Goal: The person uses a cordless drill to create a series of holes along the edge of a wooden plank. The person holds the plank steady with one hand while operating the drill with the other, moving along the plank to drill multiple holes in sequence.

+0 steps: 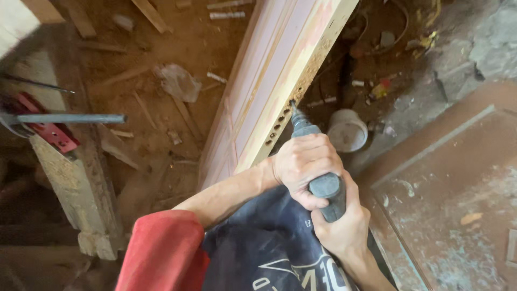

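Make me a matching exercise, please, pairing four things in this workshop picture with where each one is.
Things:
1. power drill
2. left hand
3. white bucket
4. red clamp

Places:
A. far left, on the wooden post
B. on the floor right of the door panel
C. wrapped around the drill's front
D. bit against the holed edge of the door panel

Pairs: 1-D, 2-C, 3-B, 4-A
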